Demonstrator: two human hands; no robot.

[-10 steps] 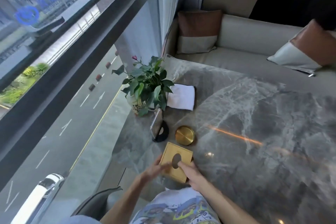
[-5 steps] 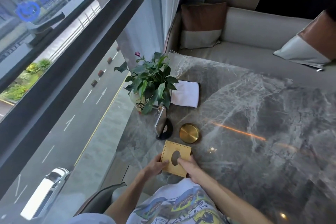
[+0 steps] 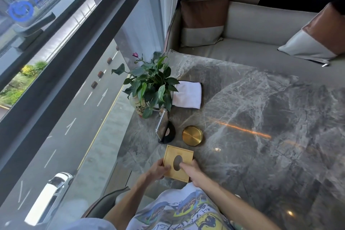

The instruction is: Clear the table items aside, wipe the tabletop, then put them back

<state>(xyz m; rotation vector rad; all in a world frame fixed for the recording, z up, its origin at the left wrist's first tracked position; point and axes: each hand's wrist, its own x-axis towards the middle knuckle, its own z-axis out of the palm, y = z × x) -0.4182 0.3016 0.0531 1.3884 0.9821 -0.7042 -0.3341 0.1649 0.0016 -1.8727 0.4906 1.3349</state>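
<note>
I have the wooden tissue box [image 3: 178,163] at the near edge of the marble bench [image 3: 261,117], my left hand [image 3: 158,171] and right hand [image 3: 190,171] each in a closed grip on its sides. To place it well I should keep it level and square. It should sit just clear of the brass dish [image 3: 192,135] and phone stand [image 3: 166,130].

A grey marble table [image 3: 261,117] is filling the frame's right, carrying a plant [image 3: 151,87], towel [image 3: 188,95], phone stand [image 3: 166,130], brass dish [image 3: 192,134] and wooden box [image 3: 178,162] along its left edge.
</note>
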